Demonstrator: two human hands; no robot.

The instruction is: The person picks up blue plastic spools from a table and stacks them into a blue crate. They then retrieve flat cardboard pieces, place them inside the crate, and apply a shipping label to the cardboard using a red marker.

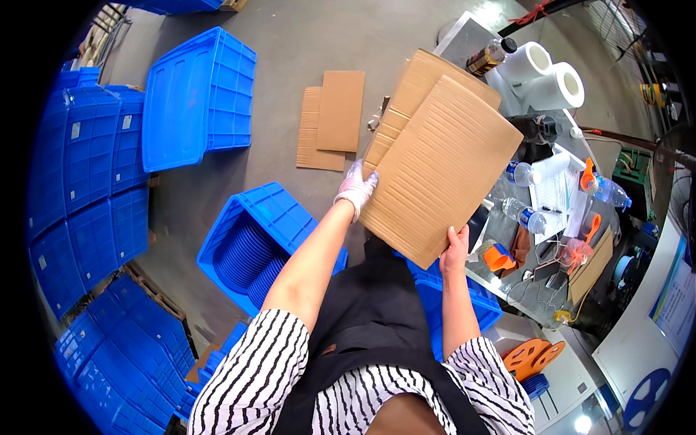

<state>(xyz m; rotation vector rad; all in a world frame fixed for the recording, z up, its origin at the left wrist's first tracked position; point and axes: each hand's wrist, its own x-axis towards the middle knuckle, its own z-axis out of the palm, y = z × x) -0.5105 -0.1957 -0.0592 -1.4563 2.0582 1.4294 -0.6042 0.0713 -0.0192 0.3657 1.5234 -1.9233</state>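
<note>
Brown cardboard sheets (442,163) are held up in front of me, tilted, the front one overlapping a second sheet (428,76) behind it. My left hand (355,190), in a pale glove, is closed on their left edge. At the lower right corner my bare right hand (455,250) grips the front sheet, thumb on top and the other fingers mostly hidden beneath. Two more cardboard pieces (341,109) lie overlapping on the grey floor beyond my left hand.
Left of my legs stands a blue crate (217,250) with blue spools inside; another blue crate (199,101) is farther off. Blue crates (90,167) stack along the left. The right-hand table carries white film rolls (554,87), plastic bottles (523,216), papers (554,188) and orange-handled tools.
</note>
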